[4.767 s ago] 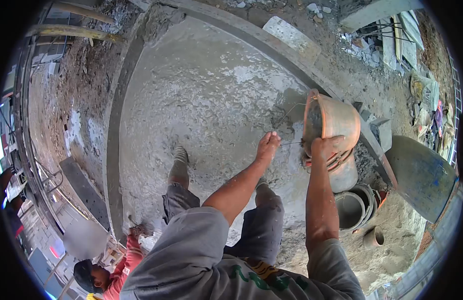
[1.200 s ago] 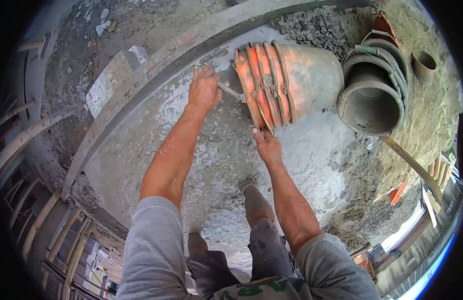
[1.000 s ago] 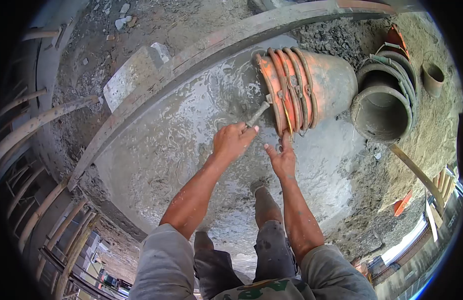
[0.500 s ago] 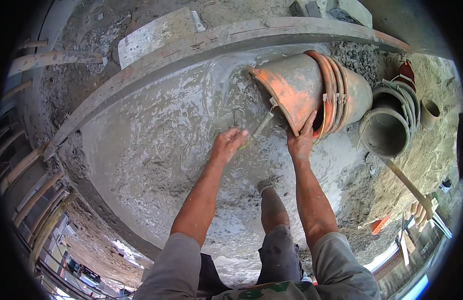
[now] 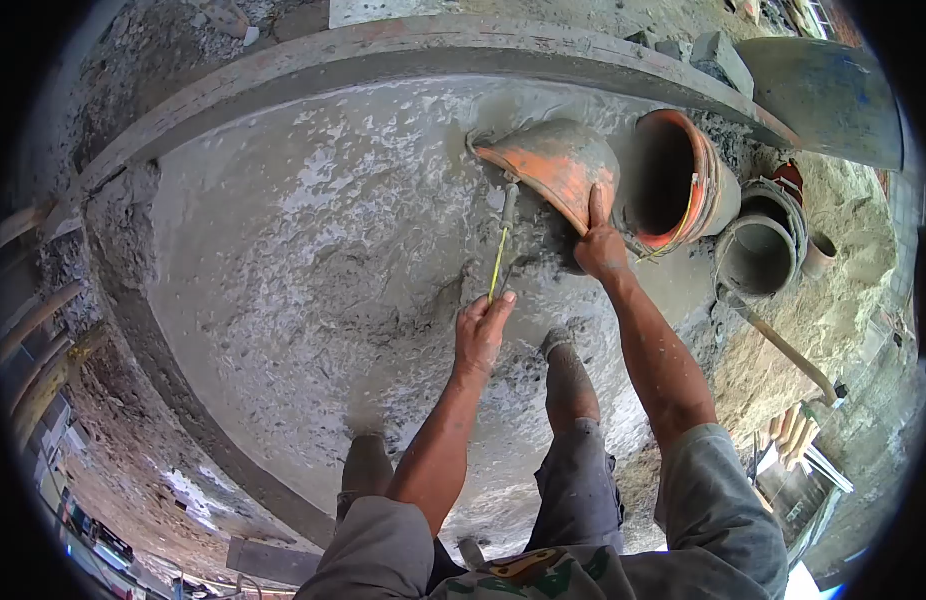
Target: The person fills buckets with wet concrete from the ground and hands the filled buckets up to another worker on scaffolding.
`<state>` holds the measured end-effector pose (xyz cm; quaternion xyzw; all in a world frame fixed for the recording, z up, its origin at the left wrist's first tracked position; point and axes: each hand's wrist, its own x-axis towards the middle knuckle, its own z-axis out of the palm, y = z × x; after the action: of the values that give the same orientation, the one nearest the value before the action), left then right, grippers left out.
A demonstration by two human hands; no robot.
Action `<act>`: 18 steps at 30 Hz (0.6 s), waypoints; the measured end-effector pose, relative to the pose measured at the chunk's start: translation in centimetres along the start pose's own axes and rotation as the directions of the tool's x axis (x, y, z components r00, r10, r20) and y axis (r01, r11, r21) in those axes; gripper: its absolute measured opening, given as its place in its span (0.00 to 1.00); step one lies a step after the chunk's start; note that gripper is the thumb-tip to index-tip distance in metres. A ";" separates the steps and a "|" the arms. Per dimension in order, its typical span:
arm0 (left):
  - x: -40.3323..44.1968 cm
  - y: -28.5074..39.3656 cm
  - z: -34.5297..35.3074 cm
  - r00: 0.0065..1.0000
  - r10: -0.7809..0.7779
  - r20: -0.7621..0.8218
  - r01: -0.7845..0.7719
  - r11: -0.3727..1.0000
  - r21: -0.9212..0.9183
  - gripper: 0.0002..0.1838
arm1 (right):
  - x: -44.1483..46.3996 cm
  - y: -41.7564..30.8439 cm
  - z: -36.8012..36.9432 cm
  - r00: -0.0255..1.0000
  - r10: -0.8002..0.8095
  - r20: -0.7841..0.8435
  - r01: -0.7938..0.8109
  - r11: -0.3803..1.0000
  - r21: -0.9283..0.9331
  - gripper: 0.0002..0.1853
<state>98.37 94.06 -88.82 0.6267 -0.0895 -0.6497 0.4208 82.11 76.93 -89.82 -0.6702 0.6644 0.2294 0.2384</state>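
A cement-smeared orange bucket (image 5: 558, 160) lies on its side on the wet cement (image 5: 273, 270), its mouth tilted down toward me. My right hand (image 5: 603, 250) grips its near rim, with the index finger stretched along the outside. From the rim hangs a handle with a grey grip (image 5: 509, 205), and a yellow cord (image 5: 499, 262) runs from it toward me. The cord's near end is pinched in my left hand (image 5: 480, 335), well short of the bucket. Just right of my right hand stands a gap, then a stack of nested orange buckets (image 5: 721, 190) lying sideways.
Grey buckets (image 5: 761, 255) sit farther right, beside a long wooden tool handle (image 5: 788, 350). A curved concrete edge (image 5: 433, 48) bounds the wet cement at the back. Behind it are concrete blocks (image 5: 721, 62) and a large drum (image 5: 823, 100). My legs stand in the cement.
The front bucket has come out of the nested stack, moving left with my right hand. My left hand has drawn back toward me, and the yellow cord is now stretched straight.
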 end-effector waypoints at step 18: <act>-21.1 16.9 -7.7 0.935 0.005 -0.355 0.051 0.987 0.151 0.24 | -18.6 -12.8 0.3 0.701 0.049 0.712 -0.391 0.861 0.326 0.12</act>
<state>109.60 100.50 -63.84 0.7657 -0.0560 -0.5221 0.3716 94.69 91.65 -78.27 -0.3762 0.6414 0.3249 0.5844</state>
